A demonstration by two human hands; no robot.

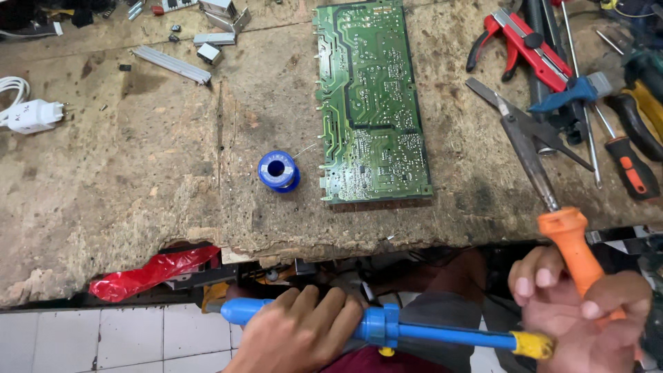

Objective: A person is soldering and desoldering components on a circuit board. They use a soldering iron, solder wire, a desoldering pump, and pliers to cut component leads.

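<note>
A blue desoldering pump (387,330) is gripped around its barrel by the left hand (300,335), fingers wrapped shut over it. It is held below the near edge of the workbench (138,173), over the lap. Its long axis runs nearly level, left to right, with the yellow tip end (532,344) pointed right, touching the right hand (587,314).

The right hand is closed on the orange handle of a soldering iron (552,200). The iron's long axis is steep, its dark shaft slanted up and left over the bench's near right edge.

A green circuit board (373,103) is laid solder side up, lengthwise from the far edge toward the near edge, at bench centre. A blue solder spool (278,170) is set just left of the board's near corner.

Screwdrivers, a red cutter (518,41) and clamps are heaped at the right edge. A white charger (31,114) is seen at the left edge; a red plastic bag (148,273) hangs under the broken near edge.
</note>
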